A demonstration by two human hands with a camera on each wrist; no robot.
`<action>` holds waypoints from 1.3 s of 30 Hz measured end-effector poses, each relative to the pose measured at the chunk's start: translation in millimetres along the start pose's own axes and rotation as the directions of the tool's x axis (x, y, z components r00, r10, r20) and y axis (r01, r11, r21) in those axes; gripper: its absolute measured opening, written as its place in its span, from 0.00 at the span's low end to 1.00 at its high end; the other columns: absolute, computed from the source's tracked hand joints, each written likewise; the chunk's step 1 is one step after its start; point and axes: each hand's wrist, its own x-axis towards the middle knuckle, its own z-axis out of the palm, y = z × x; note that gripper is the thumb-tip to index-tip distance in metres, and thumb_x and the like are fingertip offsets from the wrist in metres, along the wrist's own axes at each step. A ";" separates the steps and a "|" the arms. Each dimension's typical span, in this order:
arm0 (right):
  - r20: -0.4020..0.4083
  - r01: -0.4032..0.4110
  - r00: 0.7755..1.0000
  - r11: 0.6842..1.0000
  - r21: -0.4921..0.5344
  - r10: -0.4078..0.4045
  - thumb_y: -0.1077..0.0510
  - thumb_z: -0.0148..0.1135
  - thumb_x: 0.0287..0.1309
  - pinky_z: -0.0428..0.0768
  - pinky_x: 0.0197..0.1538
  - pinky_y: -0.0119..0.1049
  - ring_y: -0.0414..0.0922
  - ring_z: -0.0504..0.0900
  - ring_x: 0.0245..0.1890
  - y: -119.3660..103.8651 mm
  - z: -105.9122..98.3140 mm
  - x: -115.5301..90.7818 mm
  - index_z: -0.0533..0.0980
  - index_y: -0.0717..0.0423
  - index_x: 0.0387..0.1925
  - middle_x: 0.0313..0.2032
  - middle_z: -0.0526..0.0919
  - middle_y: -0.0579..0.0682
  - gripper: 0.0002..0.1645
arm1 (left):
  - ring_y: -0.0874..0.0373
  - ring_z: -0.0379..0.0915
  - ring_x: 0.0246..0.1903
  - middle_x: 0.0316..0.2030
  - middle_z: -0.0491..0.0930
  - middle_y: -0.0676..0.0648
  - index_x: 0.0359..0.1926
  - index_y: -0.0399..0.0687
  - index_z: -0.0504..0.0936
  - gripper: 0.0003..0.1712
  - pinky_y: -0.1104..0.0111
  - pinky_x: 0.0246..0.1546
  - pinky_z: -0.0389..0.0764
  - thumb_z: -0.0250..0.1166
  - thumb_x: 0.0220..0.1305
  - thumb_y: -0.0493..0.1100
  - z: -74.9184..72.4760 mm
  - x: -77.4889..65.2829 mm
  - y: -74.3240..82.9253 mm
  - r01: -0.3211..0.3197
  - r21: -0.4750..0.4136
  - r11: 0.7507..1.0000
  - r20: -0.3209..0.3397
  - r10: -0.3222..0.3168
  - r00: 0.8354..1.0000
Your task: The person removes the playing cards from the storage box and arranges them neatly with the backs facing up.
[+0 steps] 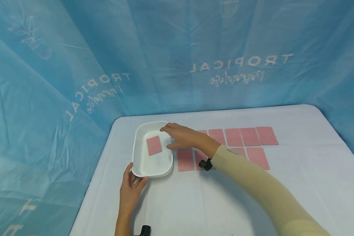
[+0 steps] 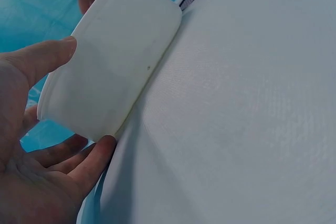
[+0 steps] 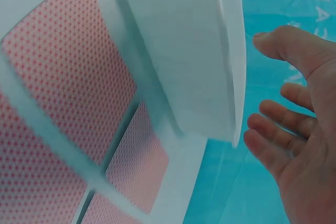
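A white plastic tub (image 1: pixel 152 167) stands at the left of the table, with one red-patterned playing card (image 1: pixel 154 145) lying inside it. My left hand (image 1: pixel 131 192) grips the tub's near left corner. In the left wrist view its thumb (image 2: pixel 52 53) lies against the near wall and the other fingers sit round the corner. Over the tub's right rim hovers my right hand (image 1: pixel 181 135), fingers loosely spread and holding nothing. To the right of the tub, playing cards (image 1: pixel 185 160) lie back side up in two rows, some hidden by my right forearm.
A white cloth covers the table (image 1: pixel 177 209). Blue curtains (image 1: pixel 171 59) with mirrored lettering hang behind and at the sides. A small black device (image 1: pixel 205 164) shows below the right wrist, another (image 1: pixel 146 230) beside the left wrist.
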 end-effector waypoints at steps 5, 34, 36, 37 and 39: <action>0.041 0.024 0.999 0.999 -0.047 -0.022 0.44 0.64 0.58 0.71 0.61 0.35 0.40 0.64 0.61 -16.3 1.6 11.6 0.59 0.50 0.70 0.62 0.64 0.46 0.43 | 0.47 0.66 0.61 0.67 0.62 0.44 0.73 0.66 0.55 0.51 0.69 0.51 0.78 0.74 0.52 0.55 -2.2 -1.8 0.6 -0.018 -0.028 0.999 0.001 0.018 1.000; 0.130 0.016 0.992 0.992 -0.126 0.001 0.41 0.71 0.46 0.73 0.56 0.33 0.41 0.63 0.60 -31.5 20.2 57.8 0.63 0.49 0.69 0.60 0.66 0.46 0.49 | 0.44 0.66 0.62 0.67 0.62 0.40 0.73 0.56 0.55 0.50 0.65 0.51 0.78 0.73 0.56 0.47 -0.6 -5.9 25.0 -0.002 -0.043 0.999 0.025 0.003 1.000; 0.130 0.020 0.991 0.993 -0.119 -0.005 0.41 0.71 0.46 0.72 0.56 0.34 0.42 0.63 0.59 -30.8 21.1 61.3 0.63 0.50 0.69 0.60 0.66 0.46 0.49 | 0.43 0.66 0.61 0.66 0.62 0.39 0.73 0.53 0.54 0.49 0.64 0.51 0.78 0.72 0.57 0.44 -0.6 -7.9 31.6 -0.005 -0.039 0.999 0.018 0.005 1.000; 0.134 0.023 0.991 0.993 -0.112 -0.008 0.41 0.71 0.46 0.72 0.56 0.35 0.42 0.64 0.59 -30.8 21.7 63.1 0.63 0.51 0.68 0.60 0.66 0.47 0.50 | 0.43 0.66 0.61 0.66 0.62 0.39 0.73 0.53 0.54 0.48 0.65 0.51 0.78 0.72 0.57 0.43 -0.6 -8.9 33.8 -0.002 -0.030 1.000 0.013 0.002 1.000; 0.143 0.023 0.990 0.994 -0.106 -0.008 0.41 0.71 0.45 0.72 0.56 0.35 0.43 0.64 0.58 -30.9 23.6 66.7 0.64 0.53 0.68 0.59 0.67 0.48 0.50 | 0.42 0.66 0.61 0.66 0.62 0.38 0.73 0.52 0.55 0.48 0.64 0.51 0.78 0.72 0.58 0.41 -0.6 -10.7 36.7 0.007 -0.026 1.000 0.010 -0.007 1.000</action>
